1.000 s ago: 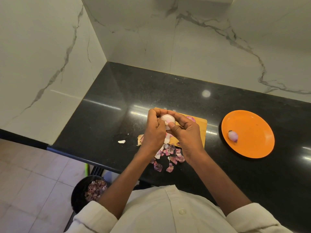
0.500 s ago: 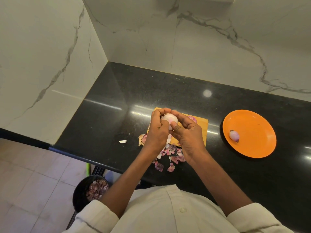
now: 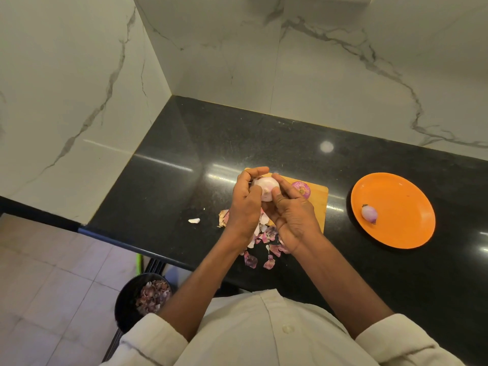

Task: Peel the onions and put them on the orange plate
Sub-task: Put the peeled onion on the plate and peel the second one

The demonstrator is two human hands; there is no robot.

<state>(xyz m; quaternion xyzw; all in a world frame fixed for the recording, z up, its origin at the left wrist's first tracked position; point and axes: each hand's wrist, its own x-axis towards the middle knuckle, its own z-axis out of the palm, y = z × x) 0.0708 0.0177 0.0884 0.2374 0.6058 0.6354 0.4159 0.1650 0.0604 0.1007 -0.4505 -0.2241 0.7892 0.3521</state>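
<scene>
I see both hands raised over the board (image 3: 320,200), left hand (image 3: 244,207) and right hand (image 3: 291,215) each curled round the onion (image 3: 266,187) (thumbs on top).

You have a wooden cutting board (image 3: 320,199) on the black counter (image 3: 184,159). Below the counter edge you see a dark bin (image 3: 126,307).

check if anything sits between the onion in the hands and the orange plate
Nothing visible blocks it. The onion is held over the cutting board; bare black counter separates the board from the orange plate, where one small onion lies at the left.
</scene>
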